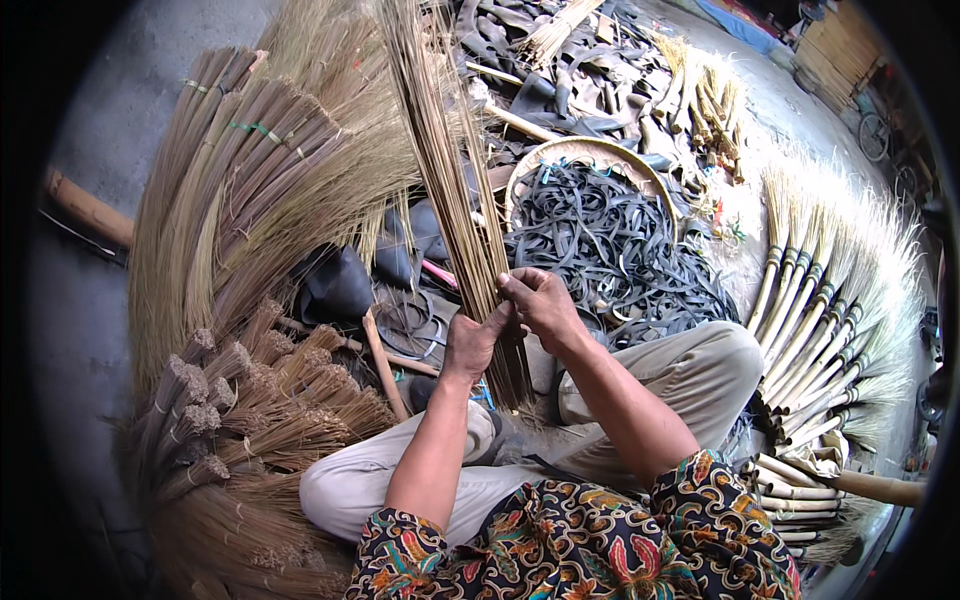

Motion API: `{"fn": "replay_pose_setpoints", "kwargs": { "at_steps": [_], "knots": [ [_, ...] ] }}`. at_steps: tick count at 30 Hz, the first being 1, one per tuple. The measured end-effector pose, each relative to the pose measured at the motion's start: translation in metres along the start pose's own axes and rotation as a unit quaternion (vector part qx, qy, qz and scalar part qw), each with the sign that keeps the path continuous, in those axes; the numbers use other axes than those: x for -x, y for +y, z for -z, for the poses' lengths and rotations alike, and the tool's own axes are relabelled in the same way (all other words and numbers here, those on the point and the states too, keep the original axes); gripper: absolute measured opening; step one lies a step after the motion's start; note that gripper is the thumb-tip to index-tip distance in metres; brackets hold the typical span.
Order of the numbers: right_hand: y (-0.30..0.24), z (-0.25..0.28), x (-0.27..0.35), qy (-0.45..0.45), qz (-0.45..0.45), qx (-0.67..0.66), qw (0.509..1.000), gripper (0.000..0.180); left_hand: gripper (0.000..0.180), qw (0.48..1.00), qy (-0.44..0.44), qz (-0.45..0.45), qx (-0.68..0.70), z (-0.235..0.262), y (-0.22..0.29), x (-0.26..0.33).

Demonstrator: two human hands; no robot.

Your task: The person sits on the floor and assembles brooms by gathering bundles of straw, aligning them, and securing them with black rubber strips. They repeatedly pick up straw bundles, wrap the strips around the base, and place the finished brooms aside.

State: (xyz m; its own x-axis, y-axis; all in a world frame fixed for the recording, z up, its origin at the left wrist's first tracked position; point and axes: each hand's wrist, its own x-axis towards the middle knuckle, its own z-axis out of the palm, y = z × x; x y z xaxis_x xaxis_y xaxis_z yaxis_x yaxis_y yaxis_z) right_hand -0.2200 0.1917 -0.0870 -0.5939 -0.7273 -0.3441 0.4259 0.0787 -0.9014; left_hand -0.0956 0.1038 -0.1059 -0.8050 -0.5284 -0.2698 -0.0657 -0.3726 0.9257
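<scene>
A long bundle of dry brown straw stalks (455,190) stands tilted between my knees, its lower ends near the ground and its upper part running past the top edge of the view. My left hand (474,345) is closed around the bundle's lower part, thumb up. Close beside it, my right hand (543,303) pinches at the bundle's right side, thumb and fingers pressed together near the left thumb. Whether a thin strip lies between the right fingers is too small to tell.
Left lie straw bundles (270,140) and cut-ended bundles (200,390). A woven tray (585,150) of black rubber strips (590,235) sits ahead, with rubber scraps (490,40) behind. Finished brooms (810,310) lie right. A wooden stick (385,365) stands by my left knee.
</scene>
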Motion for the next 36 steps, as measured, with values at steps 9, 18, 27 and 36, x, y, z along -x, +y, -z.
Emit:
{"fn": "replay_pose_setpoints", "kwargs": {
  "at_steps": [9, 18, 27, 36],
  "knots": [
    [0.023, -0.008, -0.001, 0.011, 0.076, 0.063, 0.995, 0.028, 0.033, 0.998, -0.023, -0.058, 0.000, -0.001, -0.001, -0.002],
    [-0.052, 0.015, 0.034, 0.084, 0.012, -0.083, 0.993, 0.019, 0.023, 0.999, -0.012, 0.013, 0.040, 0.001, 0.012, 0.000],
    [-0.195, 0.220, 0.182, 0.238, 0.275, 0.075, 0.928, 0.024, 0.026, 0.998, 0.025, 0.024, 0.047, 0.029, 0.003, -0.010],
    [0.089, 0.394, 0.267, 0.599, -0.114, 0.324, 0.724, 0.045, 0.027, 0.994, 0.011, 0.016, 0.107, 0.048, 0.015, -0.023]
  ]
}}
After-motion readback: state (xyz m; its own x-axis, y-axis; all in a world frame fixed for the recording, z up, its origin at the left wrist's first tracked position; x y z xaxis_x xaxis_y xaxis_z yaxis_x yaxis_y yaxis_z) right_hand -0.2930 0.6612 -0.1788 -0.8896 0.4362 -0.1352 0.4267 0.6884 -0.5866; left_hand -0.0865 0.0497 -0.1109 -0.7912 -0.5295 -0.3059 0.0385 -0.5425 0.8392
